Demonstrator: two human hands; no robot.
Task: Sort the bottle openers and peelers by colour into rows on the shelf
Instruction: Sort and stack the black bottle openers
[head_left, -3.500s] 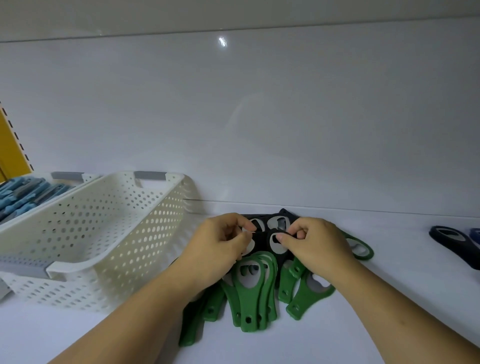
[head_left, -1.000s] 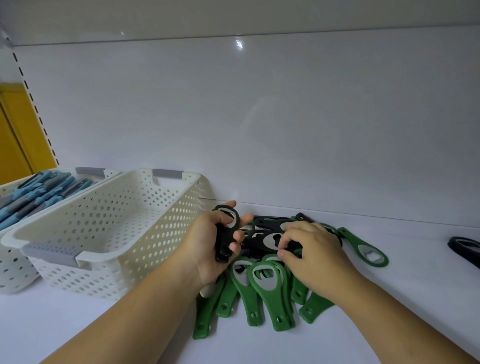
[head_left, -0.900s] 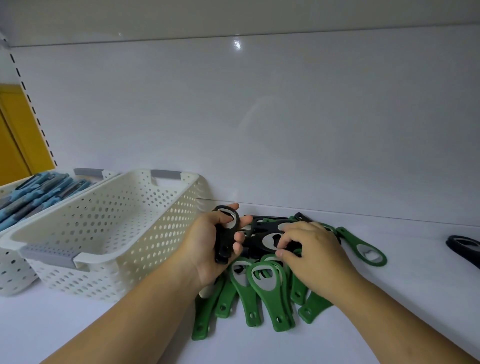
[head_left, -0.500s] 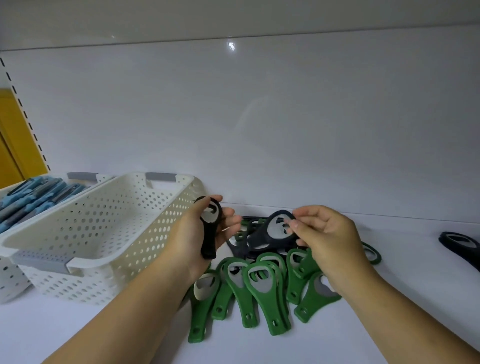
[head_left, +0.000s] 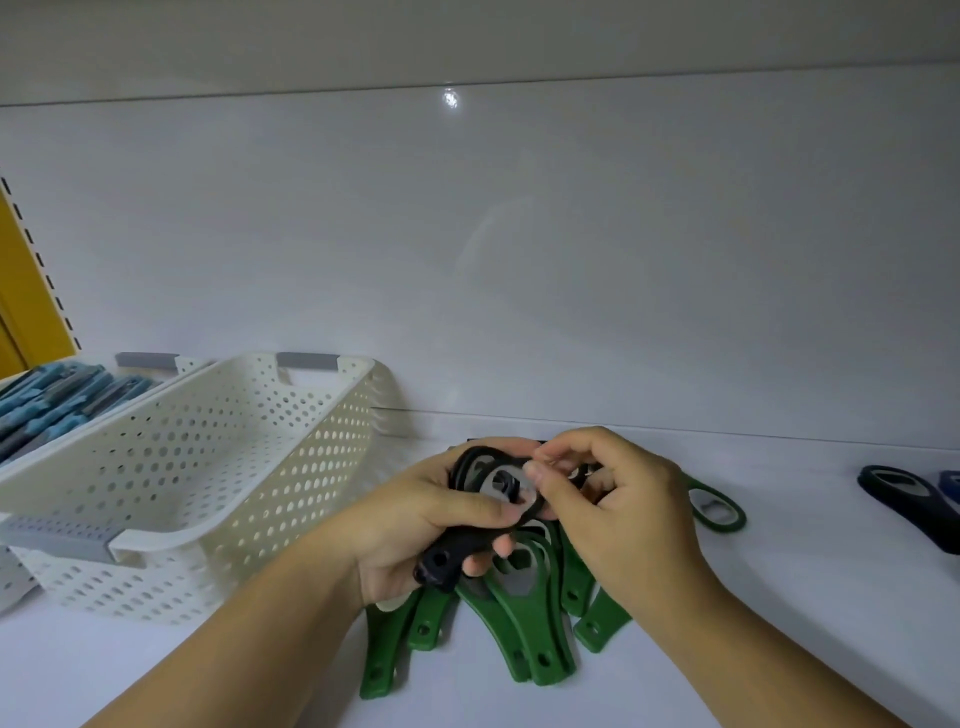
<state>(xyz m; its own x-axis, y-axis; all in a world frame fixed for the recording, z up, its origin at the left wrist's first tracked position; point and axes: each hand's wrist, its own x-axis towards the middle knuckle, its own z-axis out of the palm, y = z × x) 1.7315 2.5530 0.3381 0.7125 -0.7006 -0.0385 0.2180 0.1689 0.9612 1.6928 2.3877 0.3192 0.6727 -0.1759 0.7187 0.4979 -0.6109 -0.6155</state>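
Note:
My left hand (head_left: 415, 525) grips black bottle openers (head_left: 457, 551) stacked together, handles pointing down toward me. My right hand (head_left: 613, 509) pinches the ring end of the top black opener at the same stack, so both hands meet above the pile. Several green bottle openers (head_left: 535, 639) lie fanned on the white shelf (head_left: 779, 623) under my hands. One green opener (head_left: 719, 512) lies apart to the right. More black openers behind my hands are mostly hidden.
An empty white perforated basket (head_left: 197, 467) stands left of the pile. A second basket with blue peelers (head_left: 57, 400) sits at the far left. Dark blue openers (head_left: 904, 493) lie at the right edge. The shelf's back wall is close behind.
My right hand has carried a black opener left and set it against the one in my left hand; the two hands have come together above the green pile.

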